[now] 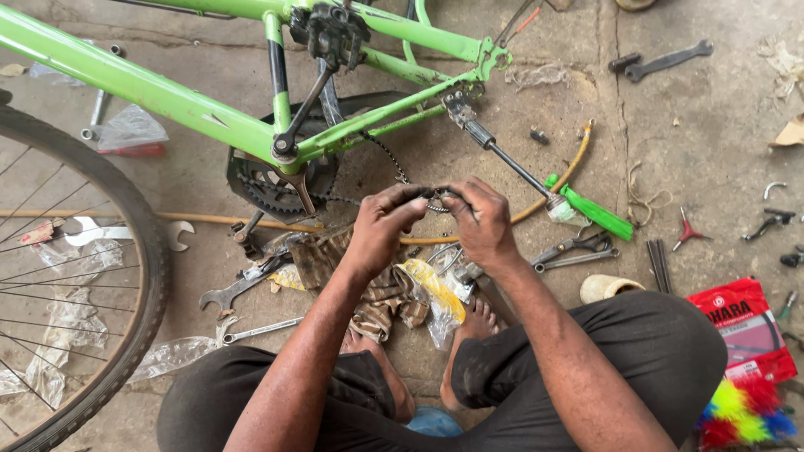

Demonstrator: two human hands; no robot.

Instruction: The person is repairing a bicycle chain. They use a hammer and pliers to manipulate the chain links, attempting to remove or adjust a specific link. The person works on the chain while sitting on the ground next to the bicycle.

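**2 hands pinch a bike chain**

The chain (400,172) is dark, greasy and made of small links. It runs in a slanted line from the toothed wheel (272,188) of the green bike (151,92) down and right to the hands, above the floor. The left hand (381,226) has its fingers closed on one bit of chain. The right hand (481,222) has its fingers closed on the bit just beside it. The 2 hands almost touch.

Under the hands lie a striped rag (381,293), a yellow bag (431,289) and some wrenches (239,289). A red packet (745,326) lies at the right; I cannot tell what is in it.
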